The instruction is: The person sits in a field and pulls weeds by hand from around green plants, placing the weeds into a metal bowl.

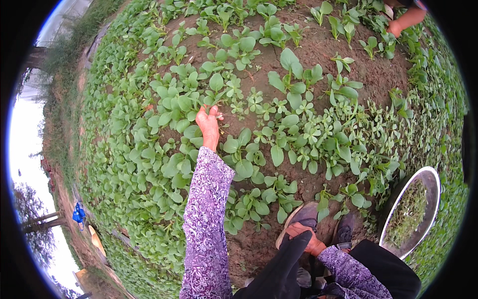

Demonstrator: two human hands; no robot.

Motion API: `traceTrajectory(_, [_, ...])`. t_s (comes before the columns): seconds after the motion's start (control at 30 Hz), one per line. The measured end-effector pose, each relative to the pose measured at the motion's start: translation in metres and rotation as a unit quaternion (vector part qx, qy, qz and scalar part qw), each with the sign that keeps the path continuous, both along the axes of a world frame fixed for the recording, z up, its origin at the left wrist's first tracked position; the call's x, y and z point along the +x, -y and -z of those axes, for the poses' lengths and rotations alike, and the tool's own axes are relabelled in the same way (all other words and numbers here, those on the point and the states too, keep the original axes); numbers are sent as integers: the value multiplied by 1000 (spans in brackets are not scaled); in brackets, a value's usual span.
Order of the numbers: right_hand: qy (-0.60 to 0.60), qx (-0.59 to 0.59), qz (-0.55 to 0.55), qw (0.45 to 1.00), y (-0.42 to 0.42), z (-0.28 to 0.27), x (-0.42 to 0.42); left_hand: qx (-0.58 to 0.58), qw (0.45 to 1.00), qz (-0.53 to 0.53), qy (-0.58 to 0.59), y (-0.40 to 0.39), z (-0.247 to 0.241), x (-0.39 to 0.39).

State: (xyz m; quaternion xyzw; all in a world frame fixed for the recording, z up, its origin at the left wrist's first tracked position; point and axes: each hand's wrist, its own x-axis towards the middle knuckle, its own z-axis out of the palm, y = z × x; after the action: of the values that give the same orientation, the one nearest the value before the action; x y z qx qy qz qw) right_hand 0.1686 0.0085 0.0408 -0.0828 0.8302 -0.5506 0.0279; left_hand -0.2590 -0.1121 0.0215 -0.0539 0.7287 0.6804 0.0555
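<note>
My left hand (pixel 209 121) reaches forward among leafy green seedlings (pixel 183 102). Its fingertips pinch a small green plant (pixel 213 99), with thin pale strands showing by the thumb. Low-growing weeds (pixel 257 102) with small rounded leaves spread over the soil just to the right of this hand. Down by my bent knee (pixel 287 258), my right hand (pixel 308 241) lies close to the dark shoe (pixel 302 218). The trouser leg covers part of its fingers, so whether it holds anything is hidden.
A metal basin (pixel 435 209) with a pale rim holds pulled greenery (pixel 409 215) at my right. Another person's hand (pixel 396 28) is among plants at the upper right. Brown soil (pixel 269 63) shows between seedlings. A blue bag (pixel 78 213) lies by the far-left path.
</note>
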Motion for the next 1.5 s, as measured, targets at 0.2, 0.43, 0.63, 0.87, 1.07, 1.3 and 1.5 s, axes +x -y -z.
traceTrajectory(0.2, [16,8,-4,1000,0,-1,-1,-201,978,49,22,12,-7,3])
traceTrajectory(0.43, [25,-6,-4,1000,1,-5,-4,-388,910,143,32,17,-12,-10])
traceTrajectory(0.63, [13,-15,2,1000,0,-5,-4,-486,851,178,-87,11,-5,-11])
traceTrajectory(0.87, [16,9,0,1000,0,-3,-1,-569,791,142,-175,0,4,-5])
traceTrajectory(1.07, [32,-20,-1,999,-1,-2,-1,-543,806,119,-205,3,11,-5])
traceTrajectory(1.3, [12,-19,8,1000,2,1,0,-460,866,67,-185,11,8,-10])
traceTrajectory(1.5, [36,6,-6,999,1,1,0,-280,936,212,2,7,-20,3])
